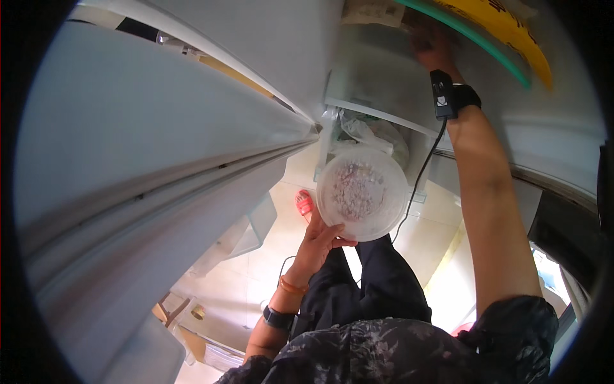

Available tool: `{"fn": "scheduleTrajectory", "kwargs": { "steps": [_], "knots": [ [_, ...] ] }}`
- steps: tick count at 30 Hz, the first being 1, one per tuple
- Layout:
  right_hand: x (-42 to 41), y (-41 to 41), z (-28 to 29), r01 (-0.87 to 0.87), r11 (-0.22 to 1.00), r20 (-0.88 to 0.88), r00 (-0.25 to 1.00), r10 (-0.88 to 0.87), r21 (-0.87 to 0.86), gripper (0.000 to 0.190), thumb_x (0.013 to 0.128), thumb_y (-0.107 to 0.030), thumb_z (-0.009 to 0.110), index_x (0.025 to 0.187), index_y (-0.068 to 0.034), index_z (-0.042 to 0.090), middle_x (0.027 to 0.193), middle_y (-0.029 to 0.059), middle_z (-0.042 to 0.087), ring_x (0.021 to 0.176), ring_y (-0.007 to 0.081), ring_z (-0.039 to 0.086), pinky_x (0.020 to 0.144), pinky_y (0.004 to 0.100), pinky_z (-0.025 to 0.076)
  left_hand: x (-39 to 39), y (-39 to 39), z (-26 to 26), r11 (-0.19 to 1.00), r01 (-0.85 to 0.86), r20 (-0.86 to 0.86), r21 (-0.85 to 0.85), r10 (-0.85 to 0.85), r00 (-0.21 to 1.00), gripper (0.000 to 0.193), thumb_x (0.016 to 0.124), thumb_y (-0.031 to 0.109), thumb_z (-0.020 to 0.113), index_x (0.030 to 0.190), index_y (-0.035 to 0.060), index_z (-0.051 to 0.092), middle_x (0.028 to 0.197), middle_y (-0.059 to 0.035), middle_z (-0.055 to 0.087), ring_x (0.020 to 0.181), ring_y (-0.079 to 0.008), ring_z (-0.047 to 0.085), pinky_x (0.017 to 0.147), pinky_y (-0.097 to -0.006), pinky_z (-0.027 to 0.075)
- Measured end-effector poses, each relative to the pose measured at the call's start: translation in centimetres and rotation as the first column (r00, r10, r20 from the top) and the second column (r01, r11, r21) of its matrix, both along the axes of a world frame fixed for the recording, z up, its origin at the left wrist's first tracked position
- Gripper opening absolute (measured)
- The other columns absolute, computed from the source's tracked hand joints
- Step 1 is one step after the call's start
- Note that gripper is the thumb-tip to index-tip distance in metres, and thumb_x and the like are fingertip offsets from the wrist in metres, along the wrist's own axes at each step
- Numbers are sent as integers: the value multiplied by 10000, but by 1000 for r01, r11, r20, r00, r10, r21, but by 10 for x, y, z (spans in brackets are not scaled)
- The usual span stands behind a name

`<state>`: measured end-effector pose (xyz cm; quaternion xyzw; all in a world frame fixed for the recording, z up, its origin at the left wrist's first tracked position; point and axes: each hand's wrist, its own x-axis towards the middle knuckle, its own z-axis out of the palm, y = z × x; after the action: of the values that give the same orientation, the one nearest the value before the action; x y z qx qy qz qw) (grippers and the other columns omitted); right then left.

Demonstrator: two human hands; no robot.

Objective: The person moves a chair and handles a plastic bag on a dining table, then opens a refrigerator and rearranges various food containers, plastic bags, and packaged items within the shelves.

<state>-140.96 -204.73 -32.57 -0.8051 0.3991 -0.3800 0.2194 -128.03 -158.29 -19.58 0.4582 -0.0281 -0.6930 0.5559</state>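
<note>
My left hand (322,242) grips the near rim of a round translucent plastic container (362,192), thumb on top. Whitish, frost-like crumbs and purplish bits show in the container, at my knee height in the picture. Up inside the refrigerator compartment, my right hand (435,52) reaches toward the back, beside a pale package (371,13) and a dark brownish item. Shadow hides its fingers, so I cannot tell whether it holds anything. Right of that hand are a curved green strip (479,38) and a yellow bag (511,31) bearing writing.
An open refrigerator door (144,120) fills the left side. Below the shelf edge (383,115), a clear plastic bag (367,132) sits in a lower compartment. A black cable (421,177) hangs from my right wrist. One foot wears a red slipper (303,204) on the tiled floor (220,283).
</note>
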Motion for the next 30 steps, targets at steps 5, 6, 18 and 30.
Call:
{"fn": "scheduleTrajectory", "kwargs": {
  "steps": [5,6,18,30],
  "knots": [
    [-21,1,21,101,977,-210,968,-140,-187,361,803,-240,627,1084,-31,538,1013,189,592,943,353,567,782,412,478,-5,5,0,1000,12,-24,27,-12,1000,510,893,7,431,1363,89,250,1239,-150,472,1009,-272,593,770,-364,561],
    [-27,5,25,88,979,-223,966,-129,-183,336,808,-244,631,1067,-46,549,991,160,603,914,307,587,742,379,495,-5,8,0,1000,17,-21,25,-16,1000,510,893,7,431,1363,89,250,1239,-150,472,1009,-272,593,770,-364,561],
    [-7,215,77,-9,373,358,298,-885,928,256,764,-131,655,980,-67,536,855,36,560,721,142,559,582,268,497,14,42,7,989,90,-11,117,-89,996,519,897,14,426,1373,112,244,1224,-144,476,980,-265,602,762,-363,562],
    [-51,336,75,-323,460,558,375,-740,827,313,824,-31,569,1128,-65,497,1016,49,588,892,143,590,684,312,522,48,68,-1,961,209,-20,180,-209,978,519,887,7,419,1366,137,268,1253,-133,453,1026,-264,573,768,-382,561]
  ]
}}
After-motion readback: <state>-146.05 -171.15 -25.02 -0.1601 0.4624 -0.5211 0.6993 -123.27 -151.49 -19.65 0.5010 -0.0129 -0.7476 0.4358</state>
